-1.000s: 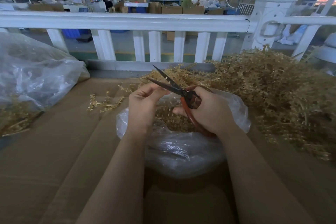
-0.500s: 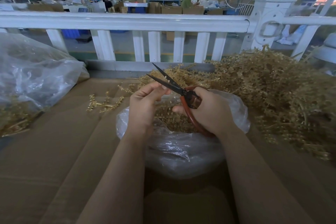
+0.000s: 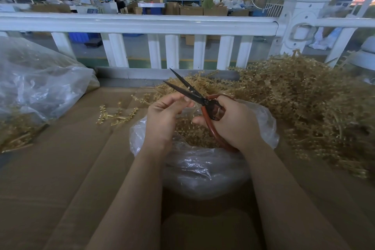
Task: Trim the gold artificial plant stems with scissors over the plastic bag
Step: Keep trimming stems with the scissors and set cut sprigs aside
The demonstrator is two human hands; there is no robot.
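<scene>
Over the open plastic bag [image 3: 203, 170] half-filled with gold trimmings, the left hand [image 3: 164, 119] pinches a small stem piece at the spread blades of the scissors [image 3: 194, 95] gripped by the right hand [image 3: 233, 122], while a big pile of gold stems [image 3: 304, 95] just beside the bag looks untrimmed.

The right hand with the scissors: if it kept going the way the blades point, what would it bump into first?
Probably the gold stems heaped just past the blade tips of the scissors held in the right hand. Beyond them stands the white railing. Depth is hard to judge, so the blades might pass above the stems.
</scene>
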